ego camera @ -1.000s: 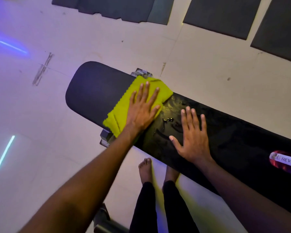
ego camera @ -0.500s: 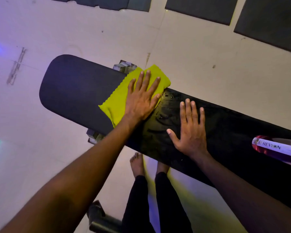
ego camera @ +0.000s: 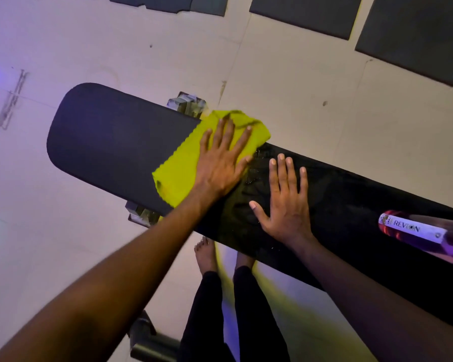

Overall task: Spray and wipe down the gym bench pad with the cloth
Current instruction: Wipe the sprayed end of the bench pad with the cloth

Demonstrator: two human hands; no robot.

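Observation:
The long black bench pad (ego camera: 110, 142) runs from upper left to lower right. A yellow-green cloth (ego camera: 178, 173) lies across it, its far corner bunched at the pad's far edge. My left hand (ego camera: 220, 163) presses flat on the cloth with fingers spread. My right hand (ego camera: 285, 202) rests palm down on the wet, shiny part of the pad just right of the cloth, holding nothing. A red spray bottle (ego camera: 413, 229) with a white label lies on the pad at the right edge of the view.
Metal frame parts (ego camera: 186, 104) stick out under the pad on both sides. My bare feet (ego camera: 207, 254) stand on the pale floor at the near side. Dark floor mats (ego camera: 413, 35) lie along the top. A dark metal piece (ego camera: 152, 346) sits low by my legs.
My left hand has slid the cloth along the pad away from its rounded end, toward my right hand; the cloth's far corner has bunched up. My right hand stays planted.

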